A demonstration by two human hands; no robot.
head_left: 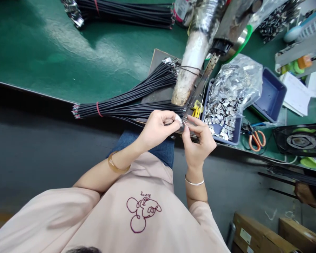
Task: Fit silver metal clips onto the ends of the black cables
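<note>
My left hand (158, 128) is closed around the end of a black cable at the bench's front edge, a taped fingertip pressing near its tip. My right hand (197, 140) pinches a small metal clip (184, 121) against that cable end, fingers pressed together. Both hands meet just in front of a fanned bundle of black cables (131, 100) tied with a red band. A blue tray of small metal clips (222, 121) lies just right of my hands.
A foil-wrapped machine arm (193, 63) stands behind the hands. A clear bag of clips (235, 82), an empty blue tray (271, 96), orange scissors (256, 138) and a fan (301, 140) sit to the right. More cable bundles (126, 14) lie at the far edge. Cardboard boxes (263, 235) stand on the floor.
</note>
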